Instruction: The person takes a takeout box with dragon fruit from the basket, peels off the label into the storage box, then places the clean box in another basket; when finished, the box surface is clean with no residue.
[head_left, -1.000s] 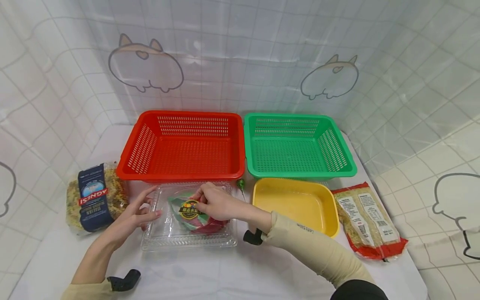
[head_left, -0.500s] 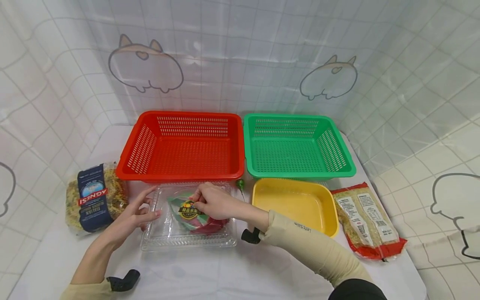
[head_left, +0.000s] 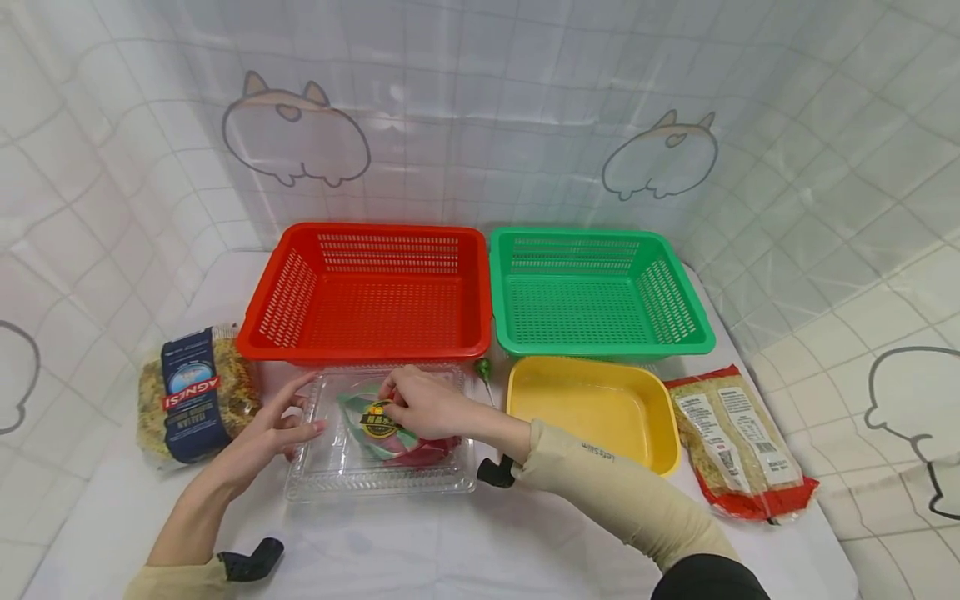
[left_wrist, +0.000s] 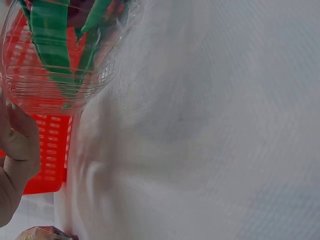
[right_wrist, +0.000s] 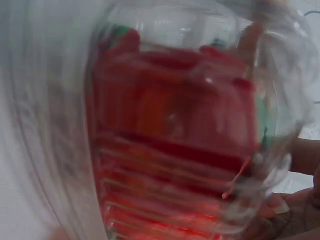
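Note:
A clear plastic clamshell box (head_left: 322, 479) stands on the white table with a red and green dragon fruit (head_left: 420, 452) inside. On its lid is a black and gold round label (head_left: 375, 423). My left hand (head_left: 266, 433) holds the box's left edge, thumb over the lid. My right hand (head_left: 427, 404) lies over the lid with curled fingers, thumb and fingertip pinching at the label's right edge, which they partly cover. In the right wrist view the dragon fruit (right_wrist: 175, 110) shows blurred through the plastic; the left wrist view shows the box's side (left_wrist: 55, 95).
Behind the box stand a red basket (head_left: 360, 354) and a green basket (head_left: 607, 346). A yellow tray (head_left: 671, 417) is to the right, a green-topped pick (head_left: 483, 367) beside it. Pasta bags lie left (head_left: 195, 396) and right (head_left: 738, 442).
The right hand stays at the label with very slight shifts of the wrist and forearm. The left hand and the box hold their places; the head view shifts slightly.

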